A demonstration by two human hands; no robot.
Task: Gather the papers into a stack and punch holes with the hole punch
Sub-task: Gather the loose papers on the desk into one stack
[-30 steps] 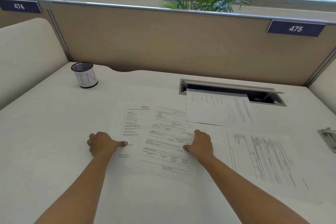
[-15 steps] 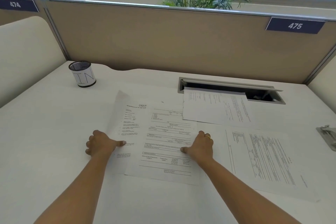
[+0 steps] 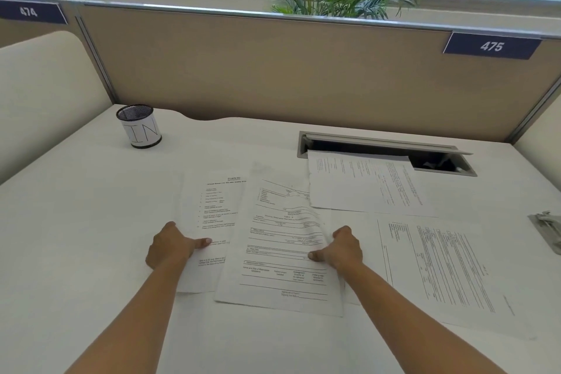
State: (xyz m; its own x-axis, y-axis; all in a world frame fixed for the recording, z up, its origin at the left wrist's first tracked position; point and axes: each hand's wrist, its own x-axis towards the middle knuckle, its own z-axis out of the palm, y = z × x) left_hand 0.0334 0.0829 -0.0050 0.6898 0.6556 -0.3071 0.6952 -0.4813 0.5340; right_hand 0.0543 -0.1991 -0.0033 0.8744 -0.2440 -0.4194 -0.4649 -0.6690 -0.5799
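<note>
Several printed sheets lie spread on the white desk (image 3: 76, 252). My left hand (image 3: 170, 247) grips the left edge of the leftmost sheet (image 3: 214, 206), thumb on top. My right hand (image 3: 341, 249) pinches the right edge of the middle form sheet (image 3: 279, 252), which overlaps the left one and bows up slightly at that edge. A third sheet (image 3: 361, 182) lies farther back, partly over the cable slot. A fourth sheet (image 3: 446, 267) lies flat to the right. The metal hole punch (image 3: 548, 229) sits at the desk's right edge, only partly in view.
A black mesh pen cup (image 3: 139, 130) with a white label stands at the back left. An open cable slot (image 3: 385, 152) is set into the desk at the back. Beige partition panels (image 3: 273, 70) close off the back and both sides.
The middle form sheet has slid left and turned over the left sheet, its right edge now lifted. My right hand went from pressing flat to pinching that edge. My left hand barely moved.
</note>
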